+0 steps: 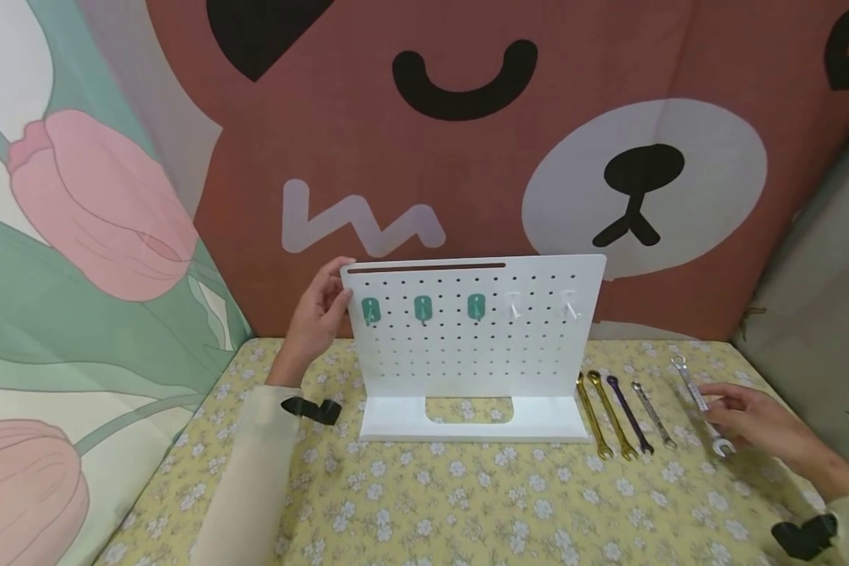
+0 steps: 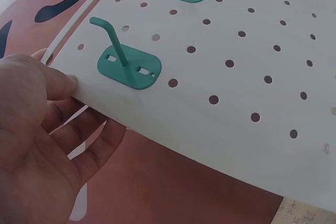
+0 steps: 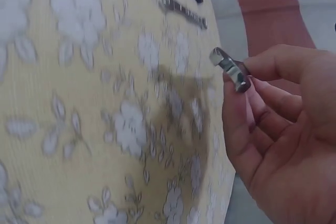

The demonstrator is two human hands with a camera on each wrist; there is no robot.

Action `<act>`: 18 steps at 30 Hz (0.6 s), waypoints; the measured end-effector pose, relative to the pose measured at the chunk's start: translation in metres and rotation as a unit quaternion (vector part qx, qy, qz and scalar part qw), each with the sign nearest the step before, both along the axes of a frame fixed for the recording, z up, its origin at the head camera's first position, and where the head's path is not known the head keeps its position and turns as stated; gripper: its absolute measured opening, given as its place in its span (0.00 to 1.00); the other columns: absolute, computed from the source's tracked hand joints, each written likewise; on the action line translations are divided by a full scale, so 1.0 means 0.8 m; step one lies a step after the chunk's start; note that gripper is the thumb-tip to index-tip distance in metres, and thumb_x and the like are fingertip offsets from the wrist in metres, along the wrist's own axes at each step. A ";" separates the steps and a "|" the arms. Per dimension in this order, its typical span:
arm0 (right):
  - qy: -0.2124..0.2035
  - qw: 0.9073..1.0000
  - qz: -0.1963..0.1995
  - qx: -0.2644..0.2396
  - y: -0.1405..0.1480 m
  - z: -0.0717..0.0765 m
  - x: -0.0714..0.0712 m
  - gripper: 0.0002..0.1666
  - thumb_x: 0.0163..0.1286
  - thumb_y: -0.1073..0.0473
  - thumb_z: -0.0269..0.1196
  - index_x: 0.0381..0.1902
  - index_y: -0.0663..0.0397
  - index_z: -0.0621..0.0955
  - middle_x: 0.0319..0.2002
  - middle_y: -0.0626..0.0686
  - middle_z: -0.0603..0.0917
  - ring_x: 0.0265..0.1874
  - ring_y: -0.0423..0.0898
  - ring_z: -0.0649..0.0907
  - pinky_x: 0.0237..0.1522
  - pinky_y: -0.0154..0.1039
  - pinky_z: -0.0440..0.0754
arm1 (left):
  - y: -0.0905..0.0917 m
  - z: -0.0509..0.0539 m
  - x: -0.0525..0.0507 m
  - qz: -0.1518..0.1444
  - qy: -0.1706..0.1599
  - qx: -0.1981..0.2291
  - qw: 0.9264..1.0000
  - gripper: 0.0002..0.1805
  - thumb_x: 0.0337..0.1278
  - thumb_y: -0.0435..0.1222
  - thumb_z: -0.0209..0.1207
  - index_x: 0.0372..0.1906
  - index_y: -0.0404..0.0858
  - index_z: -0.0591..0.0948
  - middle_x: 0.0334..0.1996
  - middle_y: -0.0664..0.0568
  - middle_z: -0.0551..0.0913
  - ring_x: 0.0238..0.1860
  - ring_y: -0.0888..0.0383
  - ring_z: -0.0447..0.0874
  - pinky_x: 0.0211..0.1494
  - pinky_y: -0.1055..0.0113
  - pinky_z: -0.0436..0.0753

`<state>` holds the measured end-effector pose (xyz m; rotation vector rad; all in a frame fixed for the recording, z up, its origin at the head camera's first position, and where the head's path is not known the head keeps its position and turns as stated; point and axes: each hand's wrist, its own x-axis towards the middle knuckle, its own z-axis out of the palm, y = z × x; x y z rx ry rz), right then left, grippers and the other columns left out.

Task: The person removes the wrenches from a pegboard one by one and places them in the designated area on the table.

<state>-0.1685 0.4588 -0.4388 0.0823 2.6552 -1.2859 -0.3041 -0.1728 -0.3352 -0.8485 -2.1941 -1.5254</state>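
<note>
A white pegboard [image 1: 467, 346] stands upright on its base in the head view. My left hand [image 1: 320, 310] grips its upper left edge; the left wrist view shows the thumb on the front face and the other fingers behind. Near that thumb is a green hook [image 2: 128, 66], one of several green and clear hooks along the upper rows. At the right, my right hand [image 1: 750, 417] pinches a silver combination wrench [image 1: 695, 393] between thumb and fingers, held above the table. In the right wrist view the open end of this wrench [image 3: 231, 69] points toward the camera.
Right of the board lie a gold wrench [image 1: 611, 417], another gold wrench [image 1: 593, 417], a purple wrench [image 1: 630, 415] and a small silver wrench [image 1: 654, 415]. A floral cloth [image 1: 467, 503] covers the table. A printed curtain [image 1: 368, 157] hangs behind.
</note>
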 end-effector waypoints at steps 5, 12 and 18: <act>-0.006 1.000 -0.008 0.015 0.008 -0.006 -0.001 0.39 0.85 0.52 0.51 0.74 0.81 0.54 0.33 0.56 0.74 0.22 0.48 0.69 0.27 0.47 0.72 | 0.007 0.016 0.019 -0.008 0.008 -0.001 1.000 0.26 0.78 0.23 0.47 0.75 0.32 0.65 0.44 0.29 0.78 0.36 0.37 0.77 0.39 0.69 0.81; -0.033 0.999 0.002 0.019 0.014 -0.011 -0.007 0.35 0.85 0.55 0.50 0.71 0.82 0.57 0.37 0.57 0.76 0.24 0.48 0.72 0.28 0.47 0.74 | 0.012 0.029 0.037 -0.001 0.015 -0.011 1.000 0.25 0.77 0.22 0.47 0.74 0.30 0.65 0.42 0.29 0.77 0.35 0.39 0.76 0.39 0.71 0.79; -0.017 0.999 0.010 0.045 0.012 -0.013 -0.007 0.32 0.83 0.59 0.52 0.69 0.83 0.61 0.38 0.56 0.79 0.23 0.48 0.74 0.27 0.45 0.76 | 0.010 0.025 0.033 0.004 0.008 -0.010 1.000 0.25 0.78 0.23 0.48 0.74 0.31 0.65 0.43 0.29 0.77 0.38 0.32 0.77 0.40 0.71 0.79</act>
